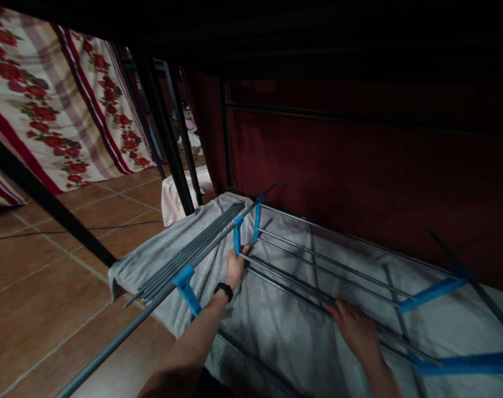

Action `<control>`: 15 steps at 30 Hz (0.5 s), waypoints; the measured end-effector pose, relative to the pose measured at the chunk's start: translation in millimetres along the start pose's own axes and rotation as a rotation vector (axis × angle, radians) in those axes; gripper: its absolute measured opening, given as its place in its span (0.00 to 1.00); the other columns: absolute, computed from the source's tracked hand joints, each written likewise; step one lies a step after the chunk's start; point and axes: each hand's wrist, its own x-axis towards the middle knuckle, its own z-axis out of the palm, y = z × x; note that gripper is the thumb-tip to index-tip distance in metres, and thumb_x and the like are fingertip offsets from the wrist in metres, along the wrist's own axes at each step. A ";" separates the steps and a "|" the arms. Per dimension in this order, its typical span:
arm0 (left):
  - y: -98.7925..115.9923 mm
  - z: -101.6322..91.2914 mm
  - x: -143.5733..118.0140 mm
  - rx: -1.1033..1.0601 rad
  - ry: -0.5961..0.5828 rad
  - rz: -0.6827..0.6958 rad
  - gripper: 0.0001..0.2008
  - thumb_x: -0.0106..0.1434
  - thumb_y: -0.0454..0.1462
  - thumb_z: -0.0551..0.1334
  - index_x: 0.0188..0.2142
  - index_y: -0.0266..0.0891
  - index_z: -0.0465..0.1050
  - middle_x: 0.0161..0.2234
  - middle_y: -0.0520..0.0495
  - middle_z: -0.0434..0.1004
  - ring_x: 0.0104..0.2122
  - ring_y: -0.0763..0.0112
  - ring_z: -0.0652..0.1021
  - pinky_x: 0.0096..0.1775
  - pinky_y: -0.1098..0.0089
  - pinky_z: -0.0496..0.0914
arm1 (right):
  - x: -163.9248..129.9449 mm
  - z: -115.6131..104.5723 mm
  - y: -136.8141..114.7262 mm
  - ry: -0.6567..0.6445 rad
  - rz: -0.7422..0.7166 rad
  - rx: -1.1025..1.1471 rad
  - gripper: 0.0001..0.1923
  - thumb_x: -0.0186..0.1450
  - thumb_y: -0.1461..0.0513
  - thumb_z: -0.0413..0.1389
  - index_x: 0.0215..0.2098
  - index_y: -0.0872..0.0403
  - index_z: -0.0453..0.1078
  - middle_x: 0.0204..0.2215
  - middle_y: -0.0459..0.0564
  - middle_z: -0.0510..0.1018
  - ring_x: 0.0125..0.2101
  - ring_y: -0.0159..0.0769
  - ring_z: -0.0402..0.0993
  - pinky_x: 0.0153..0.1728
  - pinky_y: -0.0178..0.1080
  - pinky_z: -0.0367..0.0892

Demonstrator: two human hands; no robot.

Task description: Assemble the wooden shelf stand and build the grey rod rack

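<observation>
A rack frame of grey metal rods joined by blue plastic brackets lies across the grey blanket. My left hand [235, 265], with a black band on its wrist, is closed round the rod end at a blue bracket [237, 235]. Further right, my right hand [357, 329] is closed on a long grey rod [291, 276] of the same frame. Another blue bracket [185, 284] sits on the long side pole [122, 334], left of my left forearm. At the right end, blue brackets [436, 293] join the rods to a second pole, blurred in the dim light.
Several loose grey rods [189, 251] lie in a bundle on the grey blanket [284, 326]. A dark red panel [359, 177] stands behind, and a dark frame hangs overhead. Black metal posts [164, 132] rise at the left, over a tiled floor [44, 271]. Beyond hangs a floral cloth [69, 105].
</observation>
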 end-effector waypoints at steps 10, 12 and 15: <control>-2.7 5.4 -3.6 0.087 0.107 0.033 0.17 0.58 0.50 0.64 0.23 0.40 0.68 0.19 0.52 0.67 0.21 0.72 0.66 0.26 0.70 0.62 | -3.7 1.0 7.2 -0.138 -0.034 0.039 0.15 0.74 0.57 0.46 0.45 0.50 0.74 0.35 0.50 0.84 0.32 0.35 0.80 0.31 0.36 0.67; -6.4 6.4 -2.8 0.101 0.119 0.038 0.17 0.59 0.49 0.64 0.23 0.41 0.68 0.19 0.52 0.67 0.21 0.71 0.67 0.26 0.69 0.63 | -4.7 3.8 11.8 -0.149 -0.074 0.033 0.14 0.73 0.61 0.46 0.46 0.49 0.74 0.36 0.49 0.84 0.31 0.34 0.80 0.29 0.35 0.66; -10.5 7.4 -2.4 0.092 0.132 0.028 0.16 0.59 0.49 0.63 0.24 0.41 0.69 0.20 0.51 0.68 0.22 0.70 0.69 0.27 0.69 0.64 | -7.5 13.0 23.3 -0.145 -0.152 0.047 0.17 0.68 0.67 0.48 0.48 0.45 0.75 0.43 0.47 0.83 0.32 0.33 0.80 0.28 0.34 0.66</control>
